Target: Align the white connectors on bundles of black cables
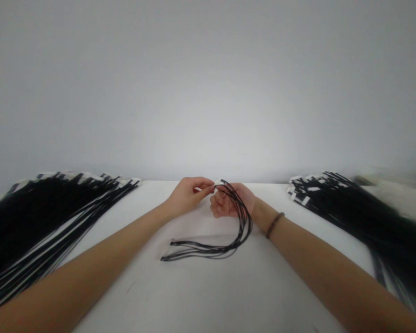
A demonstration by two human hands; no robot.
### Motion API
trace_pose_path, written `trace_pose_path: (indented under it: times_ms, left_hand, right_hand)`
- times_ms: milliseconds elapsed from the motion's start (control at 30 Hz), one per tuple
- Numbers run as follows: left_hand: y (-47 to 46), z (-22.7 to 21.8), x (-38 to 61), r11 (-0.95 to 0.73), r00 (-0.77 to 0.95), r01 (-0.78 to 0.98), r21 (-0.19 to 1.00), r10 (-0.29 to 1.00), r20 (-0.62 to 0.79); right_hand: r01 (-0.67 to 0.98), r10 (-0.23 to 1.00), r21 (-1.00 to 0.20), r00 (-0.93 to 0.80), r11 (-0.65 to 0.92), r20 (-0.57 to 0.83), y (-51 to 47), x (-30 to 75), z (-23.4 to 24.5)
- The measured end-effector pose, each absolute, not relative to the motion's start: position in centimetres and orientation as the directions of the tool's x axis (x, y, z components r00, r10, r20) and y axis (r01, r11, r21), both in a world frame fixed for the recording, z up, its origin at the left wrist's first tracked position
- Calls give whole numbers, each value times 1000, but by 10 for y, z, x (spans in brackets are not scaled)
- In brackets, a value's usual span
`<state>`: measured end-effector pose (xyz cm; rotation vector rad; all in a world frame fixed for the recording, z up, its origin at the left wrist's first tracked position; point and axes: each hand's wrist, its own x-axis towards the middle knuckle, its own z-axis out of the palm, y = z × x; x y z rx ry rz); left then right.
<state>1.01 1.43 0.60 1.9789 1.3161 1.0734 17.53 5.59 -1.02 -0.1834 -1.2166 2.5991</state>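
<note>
Above the white table, a black wire harness (244,222) curves down from my hands. Its lower part runs left and ends in two small, pale connectors (165,249). The thumb and forefinger of my left hand (190,194) are pinched at the harness's upper end, where a small white piece (219,183) shows. Right beside it, my right hand (229,201) is closed with curled fingers round the upper end, and the wires drape across it. The exact grip of its fingertips is partly hidden by the wires and blurred.
A large pile of black wire harnesses (55,208) with white ends lies to the left on the white table (208,296). Another such pile (353,212) is on the right. Behind it sits a blurred pale object (398,189). A plain grey wall (208,92) rises behind the table.
</note>
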Motion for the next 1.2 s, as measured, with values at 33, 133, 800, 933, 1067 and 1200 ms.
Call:
trace_pose_path:
  times_ms: [33, 133, 800, 933, 1067, 1200]
  left_hand:
    - [14, 6, 11, -392, 212, 519, 760, 920, 330]
    - [13, 7, 12, -403, 217, 557, 726, 915, 342]
    - [13, -9, 15, -387, 137, 629, 675, 909, 393]
    - [14, -10, 12, -350, 108, 583, 734, 928, 356]
    - [13, -10, 11, -321, 130, 559, 765, 945, 301]
    - [13, -10, 10, -334, 192, 566, 754, 942, 274]
  right_hand:
    - [-183, 285, -776, -958, -604, 4, 56, 175, -10]
    - [-181, 288, -789, -958, -587, 5, 55, 175, -10]
    - [-159, 279, -900, -959, -406, 44, 51, 173, -13]
    - [-108, 248, -943, -968, -314, 28, 47, 171, -7]
    - [-90, 249, -951, -969, -295, 15, 45, 169, -6]
    - [-99, 257, -948, -966, -302, 19, 46, 170, -8]
